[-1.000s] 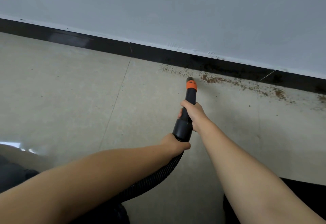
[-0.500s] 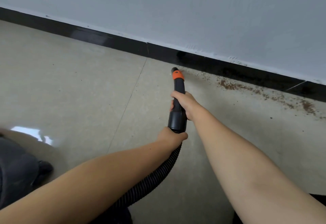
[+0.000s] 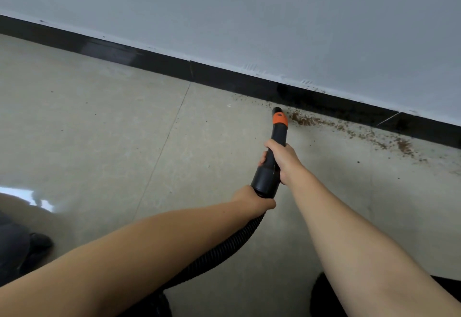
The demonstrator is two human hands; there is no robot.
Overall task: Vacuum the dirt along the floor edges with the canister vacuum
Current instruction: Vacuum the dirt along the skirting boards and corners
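A: Being worked right now: the black plastic vacuum nozzle with the orange collar (image 3: 277, 139), tip at the left end of the brown dirt trail (image 3: 349, 129) along the floor edge by the black baseboard (image 3: 149, 59).

B: Grip? The right hand (image 3: 283, 160) is wrapped mid-nozzle, the left hand (image 3: 252, 198) curled at the ribbed black hose (image 3: 224, 254) joint. Probably light and stiff; the hose looks floppy, so it's best steered from the rigid part.

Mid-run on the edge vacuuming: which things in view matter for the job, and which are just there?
Job:
vacuum nozzle, tip at the dirt
ribbed hose
dirt trail along the black baseboard
right hand gripping the nozzle
left hand gripping the hose end

Just there:
grey wall
dark shoe, lower left
floor glare
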